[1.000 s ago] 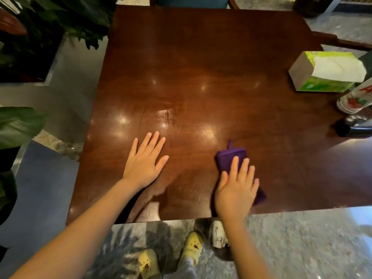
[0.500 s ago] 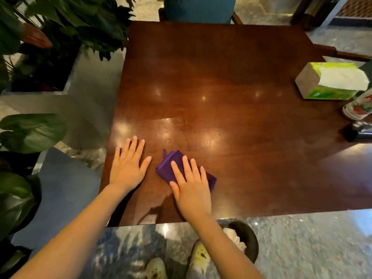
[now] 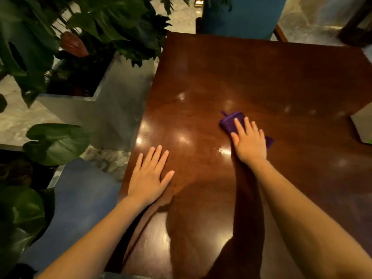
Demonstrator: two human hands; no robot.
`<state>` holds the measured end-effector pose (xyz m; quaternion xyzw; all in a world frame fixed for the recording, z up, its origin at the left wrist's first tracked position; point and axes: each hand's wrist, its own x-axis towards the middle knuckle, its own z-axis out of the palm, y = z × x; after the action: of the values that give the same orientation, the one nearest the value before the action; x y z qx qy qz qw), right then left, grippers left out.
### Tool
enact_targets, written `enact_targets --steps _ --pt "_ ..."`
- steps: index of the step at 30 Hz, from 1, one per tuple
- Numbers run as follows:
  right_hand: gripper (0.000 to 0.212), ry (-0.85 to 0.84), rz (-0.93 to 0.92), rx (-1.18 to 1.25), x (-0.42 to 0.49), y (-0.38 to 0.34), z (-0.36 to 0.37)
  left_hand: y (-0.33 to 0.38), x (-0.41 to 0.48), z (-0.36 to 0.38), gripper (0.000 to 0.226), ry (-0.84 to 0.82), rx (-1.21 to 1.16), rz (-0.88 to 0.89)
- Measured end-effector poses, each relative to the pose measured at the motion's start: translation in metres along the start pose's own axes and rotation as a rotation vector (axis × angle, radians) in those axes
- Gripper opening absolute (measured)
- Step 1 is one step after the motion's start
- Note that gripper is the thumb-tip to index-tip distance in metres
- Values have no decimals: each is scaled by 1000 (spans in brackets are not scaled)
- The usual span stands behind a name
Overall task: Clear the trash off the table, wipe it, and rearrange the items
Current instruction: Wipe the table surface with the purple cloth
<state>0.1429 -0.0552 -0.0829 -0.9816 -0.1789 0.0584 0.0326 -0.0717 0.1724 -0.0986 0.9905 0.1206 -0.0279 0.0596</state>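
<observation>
Right hand (image 3: 249,142) flat on purple cloth (image 3: 231,120); left hand (image 3: 148,178) open (bracing) on desk (image 3: 261,77); I'd press evenly, overlapping strokes.

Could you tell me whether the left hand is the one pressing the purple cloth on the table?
No, the right hand lies flat on the purple cloth, while the left hand rests bare on the wooden table.

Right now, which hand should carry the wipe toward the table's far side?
Right. The right hand already lies flat on the purple cloth, mid-table with bare wood ahead. The left hand lies empty, palm down near the table's left edge, apparently bracing.
</observation>
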Motion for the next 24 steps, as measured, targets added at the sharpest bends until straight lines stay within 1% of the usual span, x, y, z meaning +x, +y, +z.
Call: enact_targets --steps 3,5,7,10,14,17,18,20,24 --pt "53 -38 24 26 38 -11 -3 0 2 0 66 3 27 3" --pt "53 -34 -30 12 39 -26 -2 -1 1 2 64 5 31 6" --pt "53 3 -217 -6 13 -45 -1 -3 1 4 64 11 36 -7" --pt "54 -1 -529 -11 -64 -62 8 -4 3 5 65 -1 27 -10" --pt "59 -82 -779 -99 -167 -52 21 -3 2 5 66 -14 -3 2" --pt "61 -106 -953 -184 -185 -35 24 -2 2 2 65 -3 -36 2" --pt "61 -114 -979 -181 -176 -33 23 -2 1 1 64 -4 -41 0" --pt "60 -99 -948 -136 -144 -33 21 -1 1 0 63 -7 -51 -2" --pt "54 -46 -696 -76 -49 -42 12 -1 -1 -1 63 -25 -57 2"
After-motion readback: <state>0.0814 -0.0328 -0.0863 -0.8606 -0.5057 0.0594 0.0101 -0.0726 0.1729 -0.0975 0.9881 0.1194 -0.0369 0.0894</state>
